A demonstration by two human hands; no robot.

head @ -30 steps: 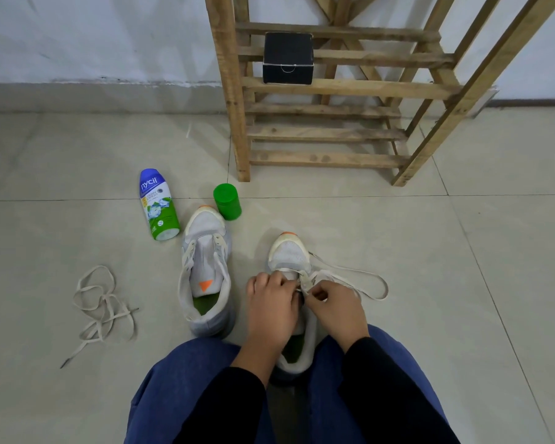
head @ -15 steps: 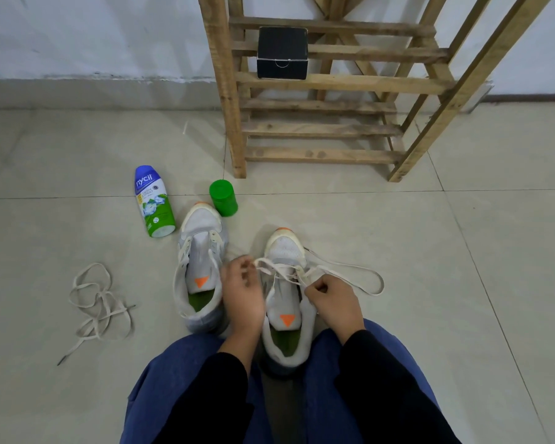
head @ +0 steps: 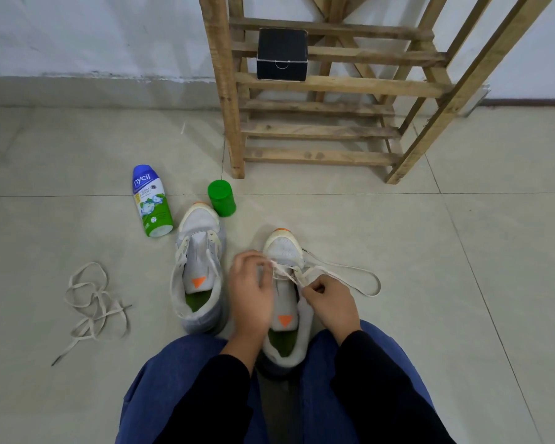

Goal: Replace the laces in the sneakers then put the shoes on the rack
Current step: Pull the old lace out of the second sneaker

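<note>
The left hand [head: 250,293] pinches one end of a flat cream shoelace [head: 316,271] between curled fingertips. The right hand [head: 332,304] pinches the same lace just beside the eyelets, and a slack loop of it trails onto the floor to the right. The lace crosses the front eyelets of a pale grey mesh sneaker with an orange tongue tab [head: 284,248]. This sneaker stands between the person's blue-trousered knees on the glossy beige tiled floor [head: 462,251]. A second matching sneaker [head: 199,225] stands just left of it, and a loose cream lace [head: 93,302] lies tangled farther left. A slatted raw-wood rack [head: 321,83] stands against the white wall and carries a black cardboard box [head: 282,56]. A green plastic cap [head: 221,198] and a blue-and-green bottle lying flat [head: 151,200] are near the second sneaker's toe.
</note>
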